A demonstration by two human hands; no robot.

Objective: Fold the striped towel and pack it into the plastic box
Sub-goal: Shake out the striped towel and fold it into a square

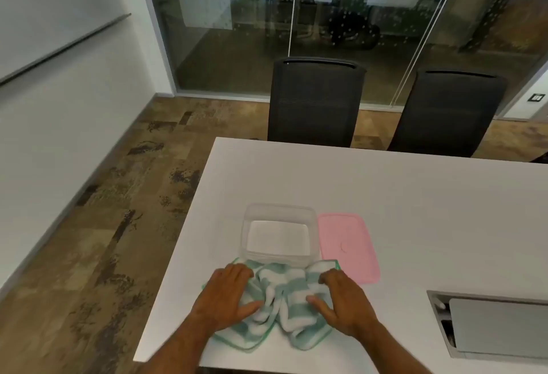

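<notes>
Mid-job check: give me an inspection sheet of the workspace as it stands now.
Surface: white table, with a recessed grey hatch at right.
Job's things: striped towel bunched, unfolded; plastic box open, empty; pink lid beside it.
Clutter: nothing seen.
Grippers: left hand and right hand pressing flat on the towel.
Cables: nothing seen.
Surroundings: two black chairs, glass wall.

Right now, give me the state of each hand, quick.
Left hand: open, fingers spread, pressing flat on the striped towel.
Right hand: open, palm down on the same towel, nothing in its grip.
</notes>
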